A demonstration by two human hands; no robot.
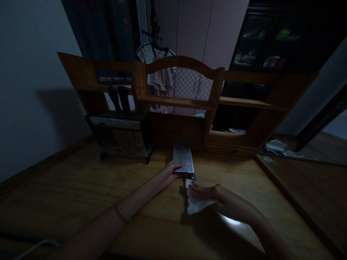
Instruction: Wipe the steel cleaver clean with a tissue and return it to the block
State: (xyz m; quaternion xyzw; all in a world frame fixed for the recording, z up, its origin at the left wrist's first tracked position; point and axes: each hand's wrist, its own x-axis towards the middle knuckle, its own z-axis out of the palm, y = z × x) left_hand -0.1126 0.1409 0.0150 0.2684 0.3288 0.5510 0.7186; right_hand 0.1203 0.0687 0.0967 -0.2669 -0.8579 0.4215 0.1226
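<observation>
A broad cleaver [183,156] lies flat on the wooden desk [81,195], its blade pointing away from me. My left hand [170,172] rests on the blade's near left edge, fingers curled over it. My right hand [207,192] presses a crumpled white cloth [195,205] onto the knife's dark handle, which the cloth and fingers mostly hide.
A knife rack [120,139] with two dark handles sticking up stands at the back left. A wooden shelf unit [187,103] runs along the desk's far edge. White crumpled items [276,147] lie on the right side surface. A white cable [35,247] lies near left.
</observation>
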